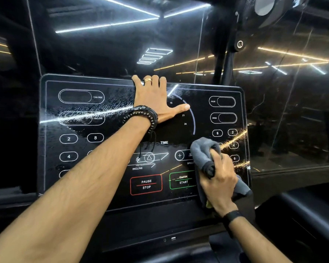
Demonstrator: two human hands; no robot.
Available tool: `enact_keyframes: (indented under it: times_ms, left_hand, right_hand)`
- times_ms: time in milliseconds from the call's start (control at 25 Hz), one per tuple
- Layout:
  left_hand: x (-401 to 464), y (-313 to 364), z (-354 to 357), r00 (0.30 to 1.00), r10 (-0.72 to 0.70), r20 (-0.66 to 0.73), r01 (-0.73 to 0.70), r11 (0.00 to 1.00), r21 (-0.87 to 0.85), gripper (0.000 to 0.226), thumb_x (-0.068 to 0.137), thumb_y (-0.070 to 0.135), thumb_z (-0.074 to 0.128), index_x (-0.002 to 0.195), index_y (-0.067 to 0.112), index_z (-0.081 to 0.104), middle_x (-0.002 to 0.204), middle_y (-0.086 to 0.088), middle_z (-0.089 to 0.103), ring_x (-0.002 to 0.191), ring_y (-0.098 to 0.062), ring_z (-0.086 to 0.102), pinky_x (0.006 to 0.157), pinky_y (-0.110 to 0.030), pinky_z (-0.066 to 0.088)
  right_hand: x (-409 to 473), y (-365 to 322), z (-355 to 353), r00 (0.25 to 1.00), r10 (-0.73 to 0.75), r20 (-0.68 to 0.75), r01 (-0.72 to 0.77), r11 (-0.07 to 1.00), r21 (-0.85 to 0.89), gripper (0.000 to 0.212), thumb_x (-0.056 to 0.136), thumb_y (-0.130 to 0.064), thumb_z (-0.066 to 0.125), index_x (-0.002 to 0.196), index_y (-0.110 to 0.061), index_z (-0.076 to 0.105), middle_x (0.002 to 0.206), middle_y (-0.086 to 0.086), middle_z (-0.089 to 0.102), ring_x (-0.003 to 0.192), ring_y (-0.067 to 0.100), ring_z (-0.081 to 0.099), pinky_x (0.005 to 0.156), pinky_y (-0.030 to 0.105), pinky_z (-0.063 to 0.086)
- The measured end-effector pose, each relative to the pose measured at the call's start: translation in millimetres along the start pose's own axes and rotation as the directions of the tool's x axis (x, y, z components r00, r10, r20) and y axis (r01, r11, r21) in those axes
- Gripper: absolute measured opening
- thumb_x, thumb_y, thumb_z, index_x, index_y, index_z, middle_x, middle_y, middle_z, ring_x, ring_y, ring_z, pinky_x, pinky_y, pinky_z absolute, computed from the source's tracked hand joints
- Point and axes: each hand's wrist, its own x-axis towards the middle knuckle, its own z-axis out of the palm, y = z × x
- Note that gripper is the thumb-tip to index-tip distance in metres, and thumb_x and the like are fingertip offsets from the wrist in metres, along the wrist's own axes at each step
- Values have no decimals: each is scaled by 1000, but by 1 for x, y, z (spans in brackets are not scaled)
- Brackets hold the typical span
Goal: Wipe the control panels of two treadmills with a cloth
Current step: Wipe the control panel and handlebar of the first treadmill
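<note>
The control panel (110, 149) stands tilted up before you, and its state is uneven. Left of your left-hand fingers, around the CALORIE and INCLINE readouts (81, 107), the glass carries a mottled, streaky film; I judge this part as wetted or smeared and not yet wiped dry. Below those fingers, around the TIME label (164, 142) and the PAUSE STOP button (146, 184), the surface looks darker and cleaner. To the right of your right-hand fingers, along the panel's edge, glittering specks show; whether they are droplets or reflections I cannot tell. My judgement: this panel is partway done, with the left side and right edge outstanding. No second treadmill is in view, so that panel remains to do.

Your left hand (156, 99) reaches across to the panel's top edge. Its fingers (154, 80) are hooked over the rim, the thumb spread flat on the glass toward the dial numbers, bracing and holding nothing loose. A ring and beaded bracelets (142, 114) show on it.

Your right hand (219, 179) is low on the panel's right side, just right of the QUICK START button (183, 179). Its fingers are clamped around the bunched grey cloth (202, 154), which presses against the glass.
</note>
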Motion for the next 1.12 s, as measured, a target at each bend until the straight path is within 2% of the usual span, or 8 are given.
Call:
enact_keyframes:
  times_ms: [120, 240, 400, 560, 720, 920, 1040, 1120]
  left_hand:
    - [0, 0, 0, 1000, -10, -12, 10, 1000, 13, 121, 65, 100, 9, 137, 7, 40, 132, -16, 49, 125, -38, 45, 110, -67, 17]
    - [0, 0, 0, 1000, -17, -4, 17, 1000, 17, 122, 66, 99, 8, 139, 7, 39, 134, -16, 48, 127, -38, 43, 110, -67, 17]
    - [-1, -1, 1, 1000, -8, -9, 8, 1000, -7, 121, 66, 99, 8, 141, 8, 38, 135, -16, 48, 128, -38, 43, 111, -66, 15]
    - [-2, -2, 1, 1000, -9, -15, 8, 1000, -12, 120, 67, 98, 9, 142, 8, 38, 135, -14, 49, 128, -38, 43, 112, -66, 15]
    - [-2, -4, 3, 999, 19, -30, -19, 1000, -16, 120, 67, 98, 7, 142, 9, 38, 134, -12, 49, 127, -36, 44, 111, -65, 15]
    - [-2, -9, 1, 999, 44, 4, -44, 999, -28, 117, 68, 97, 10, 145, 12, 33, 139, -11, 46, 132, -36, 40, 112, -64, 15]
    - [-3, -6, -1, 999, 38, 4, -38, 999, -33, 117, 69, 97, 11, 146, 12, 34, 140, -12, 46, 132, -37, 41, 112, -65, 14]
    - [-2, -6, -2, 1000, 23, 8, -23, 999, -46, 116, 70, 96, 11, 146, 12, 34, 140, -12, 47, 132, -37, 41, 112, -65, 14]
  right_hand:
    - [6, 12, -6, 992, -123, 40, 124, 992, -13, 46, 76, -19, 59, 122, -16, 51, 97, 13, 57, 86, 28, 53, 63, 37, 46]
    - [10, -7, 5, 960, 268, -77, -265, 963, 51, 50, 79, -18, 76, 124, -14, 54, 97, 11, 56, 88, 29, 54, 66, 40, 48]
    - [-5, -6, 2, 996, -93, 17, 93, 996, 3, 49, 75, -17, 60, 123, -14, 53, 95, 10, 53, 85, 26, 51, 61, 34, 44]
    - [-3, -16, 6, 989, 148, -27, -148, 989, 8, 58, 71, -10, 76, 124, -15, 52, 95, 9, 53, 85, 27, 52, 60, 36, 45]
    - [-4, -9, -2, 987, -154, 46, 154, 988, 6, 48, 73, -18, 57, 121, -15, 52, 98, 13, 58, 87, 26, 52, 66, 36, 48]
    - [-4, -17, 7, 997, 71, 9, -71, 997, -26, 62, 67, -10, 79, 124, -11, 56, 97, 11, 55, 87, 28, 52, 66, 39, 49]
    - [2, -11, -4, 994, -95, 53, 96, 995, -32, 63, 65, -8, 75, 123, -14, 53, 96, 10, 55, 84, 27, 53, 63, 38, 50]
    - [10, -8, -7, 994, -85, 67, 88, 996, -28, 60, 66, -11, 70, 123, -15, 53, 96, 10, 56, 85, 27, 54, 63, 39, 52]
